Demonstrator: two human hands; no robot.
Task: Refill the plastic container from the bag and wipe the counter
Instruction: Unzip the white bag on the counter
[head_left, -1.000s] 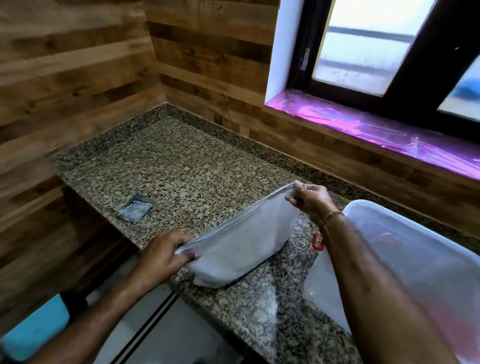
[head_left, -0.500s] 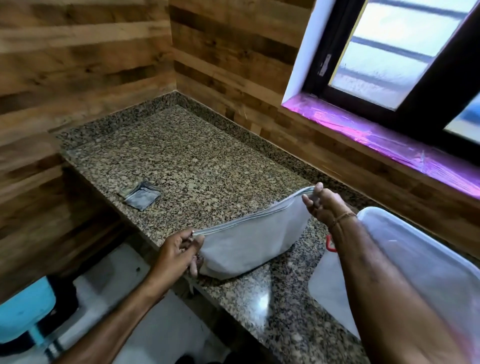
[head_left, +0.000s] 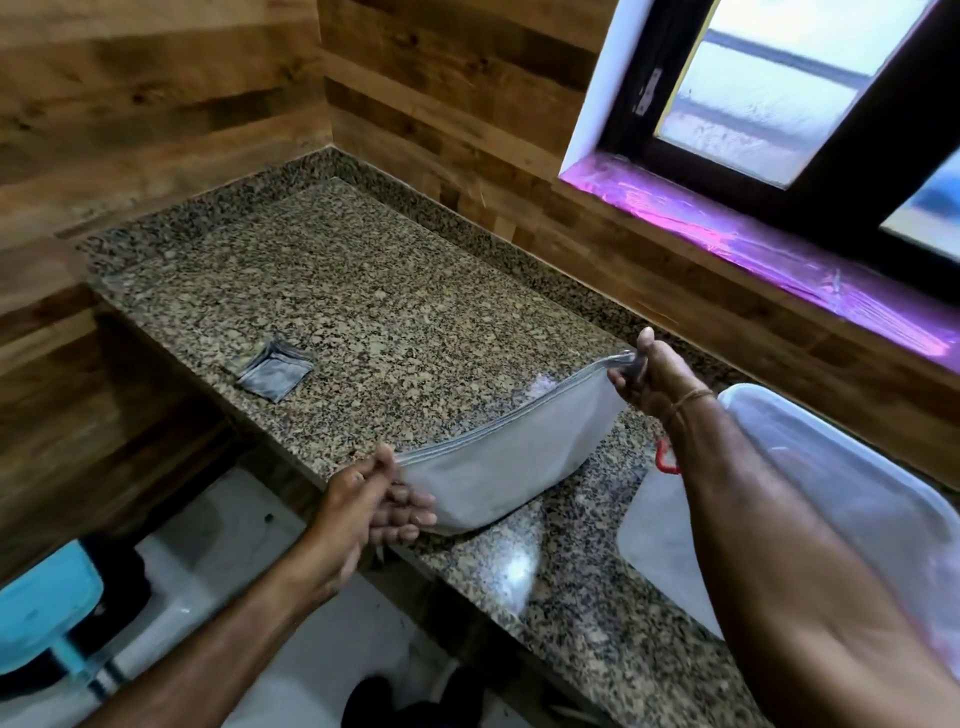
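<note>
Left hand (head_left: 371, 501): arm extended, pinching near end of grey zip bag (head_left: 498, 462). Right hand (head_left: 647, 376): gripping far end at the zipper. Bag: on granite counter (head_left: 363, 291), beside plastic container (head_left: 852, 499). Change: left grip shifted to the corner.

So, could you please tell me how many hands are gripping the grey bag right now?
2. The left hand pinches the near end of the grey bag at the counter's front edge; the right hand grips its far end by the zip.
</note>
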